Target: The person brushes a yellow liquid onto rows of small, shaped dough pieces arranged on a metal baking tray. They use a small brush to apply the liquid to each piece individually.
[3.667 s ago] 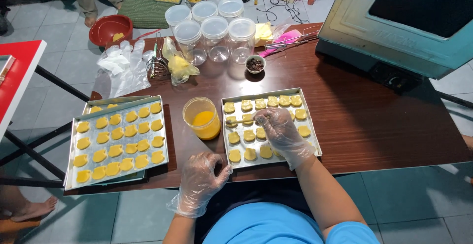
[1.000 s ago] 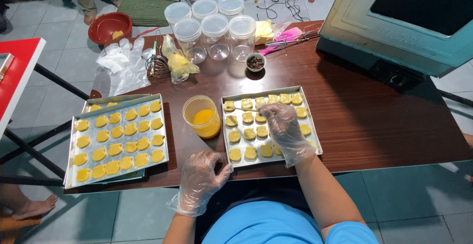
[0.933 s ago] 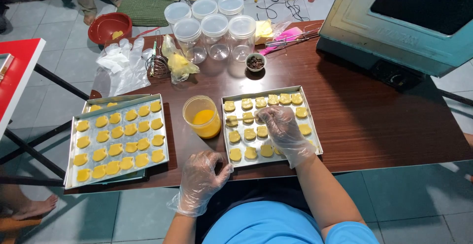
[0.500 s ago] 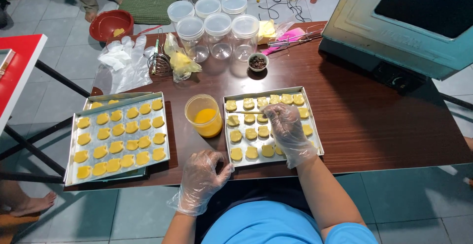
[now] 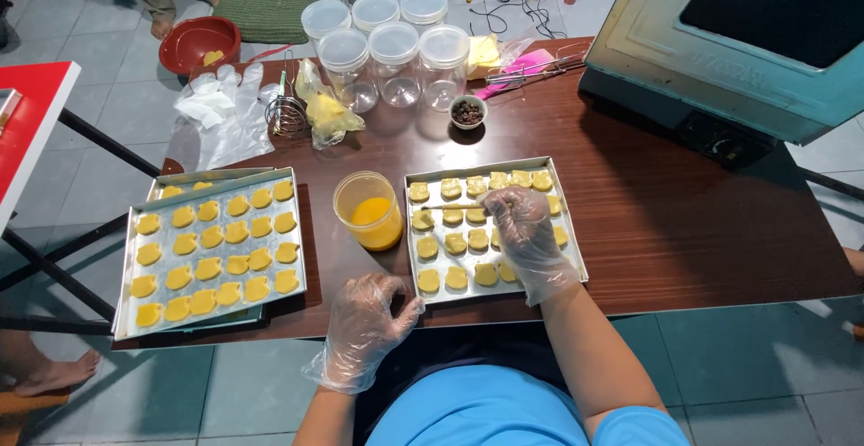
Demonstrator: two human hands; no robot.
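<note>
1. Head view looks down on a brown table [image 5: 684, 230], where the right hand [image 5: 526, 239], in a clear glove, is closed on a thin brush [image 5: 454, 207] laid across the right baking tray [image 5: 571, 230]; the brush tip is touching a cookie [image 5: 423, 220] in the tray's second row, near its left edge.
2. The left hand [image 5: 364, 324], also gloved, is held loosely curled and empty at the table's near edge, just off the tray's near-left corner. It could well be laid on the tray rim so the tray is kept from sliding under the strokes.
3. A tub of orange-yellow wash [image 5: 369, 212] is seen between the two trays, just beside the right tray's left edge — a short reach for reloading, best made with the brush wiped on the tub's rim so drips are not carried over bare metal.
4. Light, single passes seem called for, so that each soft piece is coated on top without being dented or pooled around.
5. Rows are best worked in order — pale pieces told from glazed ones by colour; the left tray [image 5: 135, 306], at the table's left edge, shows a deeper yellow throughout.
</note>
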